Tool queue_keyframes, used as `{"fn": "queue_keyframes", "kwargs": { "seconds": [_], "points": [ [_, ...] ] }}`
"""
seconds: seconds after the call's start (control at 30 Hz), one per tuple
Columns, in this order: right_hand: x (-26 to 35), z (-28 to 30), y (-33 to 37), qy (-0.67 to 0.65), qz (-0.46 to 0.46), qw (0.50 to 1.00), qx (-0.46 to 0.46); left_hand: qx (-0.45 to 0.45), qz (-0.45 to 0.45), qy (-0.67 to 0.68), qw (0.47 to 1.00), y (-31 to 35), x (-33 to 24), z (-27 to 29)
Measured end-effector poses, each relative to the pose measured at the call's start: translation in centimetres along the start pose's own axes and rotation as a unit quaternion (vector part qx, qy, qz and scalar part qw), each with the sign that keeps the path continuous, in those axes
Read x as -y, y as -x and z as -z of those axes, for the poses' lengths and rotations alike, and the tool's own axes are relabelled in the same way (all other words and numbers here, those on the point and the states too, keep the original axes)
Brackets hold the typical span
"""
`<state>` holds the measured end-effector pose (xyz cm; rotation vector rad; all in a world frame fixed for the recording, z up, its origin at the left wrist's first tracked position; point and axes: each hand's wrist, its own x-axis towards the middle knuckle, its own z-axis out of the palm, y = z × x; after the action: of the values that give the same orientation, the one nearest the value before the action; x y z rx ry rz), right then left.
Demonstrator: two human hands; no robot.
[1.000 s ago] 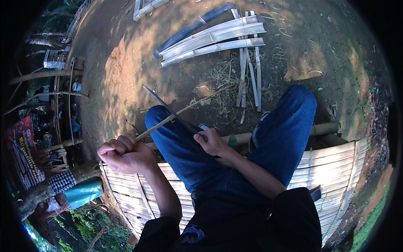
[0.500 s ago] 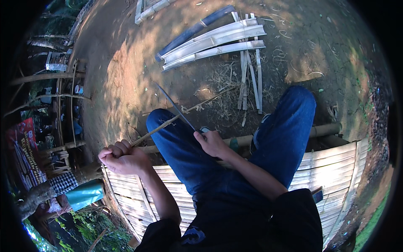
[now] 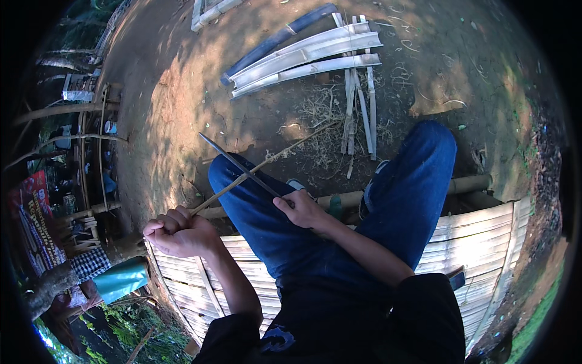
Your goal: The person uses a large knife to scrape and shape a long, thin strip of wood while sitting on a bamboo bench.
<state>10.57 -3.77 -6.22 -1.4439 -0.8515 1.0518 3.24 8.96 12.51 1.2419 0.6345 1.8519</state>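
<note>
While the left hand [image 3: 182, 233] clenches a strip [image 3: 221, 193] near the bench's [image 3: 485, 233] front left corner, the right hand [image 3: 301, 210] grips a knife [image 3: 225, 153] — blade crossing the strip

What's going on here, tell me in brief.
A person seated on a slatted bench grips one end of a thin tan strip in the left hand. The right hand holds a long blade, which crosses the strip above the left leg. Split lengths and curly shavings lie on the ground ahead.
</note>
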Motion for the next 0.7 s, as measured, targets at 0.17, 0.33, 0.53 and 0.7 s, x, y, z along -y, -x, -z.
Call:
{"fn": "queue_keyframes", "kwargs": {
  "seconds": [0.17, 0.33, 0.53, 0.7],
  "points": [
    [-2.8, 0.3, -1.4, -0.12, -0.194, 0.973, -0.012, -0.012, 0.002, -0.004, 1.0, -0.7, 0.5, 0.3],
    [-0.7, 0.1, -0.2, -0.038, -0.063, 0.997, 0.006, 0.01, -0.001, 0.008, 1.0, -0.4, 0.3, 0.5],
    [-3.5, 0.1, -1.5, -0.175, -0.217, 0.96, -0.006, -0.016, 0.006, 0.0, 1.0, -0.2, 0.3, -0.3],
    [-2.2, 0.8, -1.2, -0.088, -0.193, 0.977, -0.002, -0.009, 0.002, -0.006, 1.0, -0.6, 0.3, 0.9]
  ]
}}
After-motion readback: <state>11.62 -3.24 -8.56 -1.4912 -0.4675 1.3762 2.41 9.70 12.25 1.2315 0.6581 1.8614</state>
